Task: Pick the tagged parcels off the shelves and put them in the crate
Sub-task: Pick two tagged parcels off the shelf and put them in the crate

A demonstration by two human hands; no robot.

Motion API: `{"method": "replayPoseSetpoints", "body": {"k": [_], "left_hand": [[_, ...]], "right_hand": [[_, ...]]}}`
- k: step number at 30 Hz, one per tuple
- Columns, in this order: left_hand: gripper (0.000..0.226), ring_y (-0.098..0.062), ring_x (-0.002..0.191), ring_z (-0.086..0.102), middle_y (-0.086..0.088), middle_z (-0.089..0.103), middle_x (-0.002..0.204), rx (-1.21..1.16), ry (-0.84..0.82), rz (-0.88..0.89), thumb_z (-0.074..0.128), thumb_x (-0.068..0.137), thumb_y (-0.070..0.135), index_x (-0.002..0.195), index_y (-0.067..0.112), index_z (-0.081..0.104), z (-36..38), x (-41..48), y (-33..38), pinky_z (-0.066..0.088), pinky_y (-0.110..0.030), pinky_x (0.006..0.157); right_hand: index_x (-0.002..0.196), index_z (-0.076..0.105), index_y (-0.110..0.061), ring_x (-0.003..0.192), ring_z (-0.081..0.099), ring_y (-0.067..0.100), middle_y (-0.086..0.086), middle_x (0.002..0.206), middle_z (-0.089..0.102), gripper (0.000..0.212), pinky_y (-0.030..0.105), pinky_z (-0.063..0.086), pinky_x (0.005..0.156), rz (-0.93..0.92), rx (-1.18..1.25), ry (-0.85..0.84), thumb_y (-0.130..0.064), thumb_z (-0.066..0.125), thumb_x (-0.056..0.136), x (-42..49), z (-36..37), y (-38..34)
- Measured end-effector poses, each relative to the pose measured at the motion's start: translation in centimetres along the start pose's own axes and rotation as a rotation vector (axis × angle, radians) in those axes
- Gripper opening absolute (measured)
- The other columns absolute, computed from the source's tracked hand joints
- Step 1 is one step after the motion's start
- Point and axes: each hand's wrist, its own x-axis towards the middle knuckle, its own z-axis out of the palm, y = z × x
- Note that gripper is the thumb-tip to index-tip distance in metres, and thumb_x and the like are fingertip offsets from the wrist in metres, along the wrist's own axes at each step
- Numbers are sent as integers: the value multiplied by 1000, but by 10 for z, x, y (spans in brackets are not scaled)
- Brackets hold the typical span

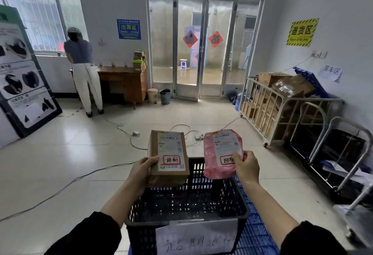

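Observation:
My left hand [141,171] grips a brown cardboard box parcel [168,153] with a white shipping label and a red-bordered tag. My right hand [247,167] pinches a pink plastic mailer parcel [221,152] that carries the same kind of red-bordered tag. Both parcels hang side by side above the far edge of a black plastic crate [187,204]. The crate stands on a blue pallet [254,232] and has a handwritten paper sign on its near wall. No shelves are in view.
A metal cage trolley [282,109] full of cardboard boxes stands at the right, with a second trolley frame [343,153] nearer me. Cables and power strips [137,133] lie on the tiled floor. A person [84,69] stands at a wooden desk [125,83] far left; glass doors [201,49] ahead.

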Motion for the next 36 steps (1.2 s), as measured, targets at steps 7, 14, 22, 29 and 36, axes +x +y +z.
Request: {"method": "replayPoseSetpoints", "body": {"k": [7, 14, 22, 29, 36], "left_hand": [[31, -26, 73, 73, -14, 75, 89, -8, 27, -158, 58, 89, 15, 117, 0, 56, -23, 89, -45, 58, -32, 54], [37, -22, 69, 71, -16, 71, 90, 57, 74, -315, 58, 88, 8, 122, -4, 52, -42, 137, -107, 56, -28, 53], [43, -29, 81, 70, -22, 69, 100, 77, 206, -423, 60, 87, 8, 127, -3, 48, -60, 189, -169, 56, -33, 62], [48, -29, 84, 69, -21, 69, 100, 90, 279, -521, 63, 85, 10, 128, -3, 46, -64, 229, -222, 54, -34, 64], [39, -32, 89, 66, -24, 66, 106, 108, 323, -594, 57, 87, 3, 125, -2, 48, -74, 239, -261, 55, -37, 75]], "right_hand": [[94, 52, -10, 86, 62, 27, 14, 101, 62, 11, 33, 53, 64, 87, -67, -31, -21, 55, 90, 48, 72, 43], [93, 56, -6, 71, 62, 17, 11, 90, 64, 9, 17, 41, 46, 214, -121, -157, -14, 56, 90, 66, 125, 106], [88, 56, -7, 63, 59, 7, 6, 82, 63, 2, 8, 37, 37, 339, -166, -309, -9, 57, 88, 96, 186, 177], [90, 56, -7, 74, 65, 20, 9, 89, 65, 3, 26, 51, 54, 440, -174, -399, -9, 57, 87, 112, 225, 237], [95, 55, -7, 76, 60, 19, 9, 91, 63, 7, 24, 44, 56, 595, -132, -410, -7, 58, 87, 101, 251, 293]]}}
